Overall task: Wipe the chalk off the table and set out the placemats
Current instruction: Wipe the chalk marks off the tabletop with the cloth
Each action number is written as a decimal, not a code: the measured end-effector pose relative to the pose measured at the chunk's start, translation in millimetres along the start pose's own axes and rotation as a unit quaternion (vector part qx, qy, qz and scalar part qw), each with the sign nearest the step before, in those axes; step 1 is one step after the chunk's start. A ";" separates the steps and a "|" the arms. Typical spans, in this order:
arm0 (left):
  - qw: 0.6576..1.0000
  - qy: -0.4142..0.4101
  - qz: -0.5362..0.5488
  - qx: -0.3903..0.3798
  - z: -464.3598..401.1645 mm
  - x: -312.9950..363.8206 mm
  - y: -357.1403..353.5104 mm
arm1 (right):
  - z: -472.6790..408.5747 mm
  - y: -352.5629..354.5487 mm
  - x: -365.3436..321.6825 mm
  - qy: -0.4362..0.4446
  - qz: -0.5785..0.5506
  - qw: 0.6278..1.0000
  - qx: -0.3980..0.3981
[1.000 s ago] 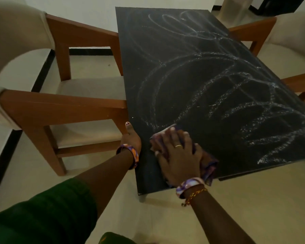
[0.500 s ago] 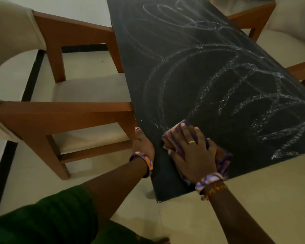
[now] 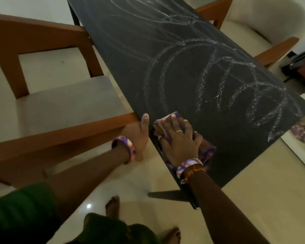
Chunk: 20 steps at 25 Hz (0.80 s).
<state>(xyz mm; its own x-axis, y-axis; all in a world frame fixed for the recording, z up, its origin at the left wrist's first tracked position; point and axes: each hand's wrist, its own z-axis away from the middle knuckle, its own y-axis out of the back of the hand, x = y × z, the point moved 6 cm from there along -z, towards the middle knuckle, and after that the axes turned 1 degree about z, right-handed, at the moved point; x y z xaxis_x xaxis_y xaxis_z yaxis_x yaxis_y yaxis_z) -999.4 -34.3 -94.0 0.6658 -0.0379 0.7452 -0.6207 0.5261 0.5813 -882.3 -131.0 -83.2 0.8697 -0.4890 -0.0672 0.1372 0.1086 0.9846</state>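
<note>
Nearest to me: bare feet [image 3: 113, 206] on the pale floor and a green sleeve [image 3: 19, 213] at bottom left – neither foot showed a second ago, so the view has tipped down and swung left. My right hand [image 3: 180, 146] lies flat on the purple patterned cloth [image 3: 207, 152], fingers straight and spread, pressing it onto the near left corner of the black table [image 3: 183, 50]. Same spot on the corner as half a second ago, cloth bunched under the palm, its far edge peeking past the fingertips. My left hand [image 3: 139, 136] is at the table's left edge, thumb up along the rim; the other fingers are out of sight below, so I cannot tell if they curl under – it hasn't shifted. The wooden chair [image 3: 60, 106] arm touches that hand. Further out, chalk scribbles [image 3: 218, 73] loop across most of the top, unwiped, as before. A second chair [image 3: 264, 29] stands at the far right. Newly in view at the right edge – a purple patterned item [image 3: 302, 132] on the floor; too blurred to name.
</note>
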 end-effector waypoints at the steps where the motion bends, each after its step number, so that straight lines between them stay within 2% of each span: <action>1: 0.996 -0.051 -0.068 0.020 -12.6 8.7 17.4 | 5.9 -2.3 3.4 0.004 0.006 1.000 -0.008; 3: 0.979 -0.125 -0.145 0.064 -33.1 22.6 46.5 | 18.8 0.4 48.7 -0.085 -0.016 0.996 -0.013; 5: 0.969 -0.140 -0.188 0.083 -52.6 20.8 58.2 | 41.6 2.0 103.2 -0.219 -0.073 0.973 0.000; 6: 0.973 -0.125 -0.183 0.066 -60.4 13.2 57.8 | 52.1 2.0 120.4 -0.273 -0.098 0.957 0.005; 8: 0.996 -0.065 -0.059 0.004 -70.9 -1.6 52.0 | 57.7 3.3 117.4 -0.318 -0.110 0.941 0.018; 10: 0.999 -0.034 0.025 -0.015 -69.5 -5.0 48.3 | 42.5 2.1 74.4 -0.282 -0.095 0.954 0.031; 14: 0.999 -0.033 -0.024 0.008 -64.7 -0.1 44.4 | 1.3 -0.2 -38.6 -0.102 -0.038 0.994 0.034; 16: 0.998 -0.011 -0.054 0.010 -67.4 -2.3 43.5 | -7.5 -0.8 -41.1 -0.061 -0.021 0.998 0.015; 18: 0.994 -0.021 -0.104 -0.006 -68.6 -4.2 40.1 | -0.4 1.9 3.0 -0.111 -0.039 0.993 0.017; 20: 0.989 -0.041 -0.143 -0.015 -69.4 -4.0 36.1 | 24.2 5.0 66.5 -0.228 -0.093 0.968 0.036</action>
<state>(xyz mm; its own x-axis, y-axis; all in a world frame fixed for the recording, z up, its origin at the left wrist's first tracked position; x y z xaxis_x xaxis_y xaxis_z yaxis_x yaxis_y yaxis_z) -995.7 43.9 -98.7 0.7758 -0.2561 0.5767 -0.3988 0.5092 0.7627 -835.2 -184.0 -78.8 0.5301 -0.8280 -0.1830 0.2234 -0.0718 0.9721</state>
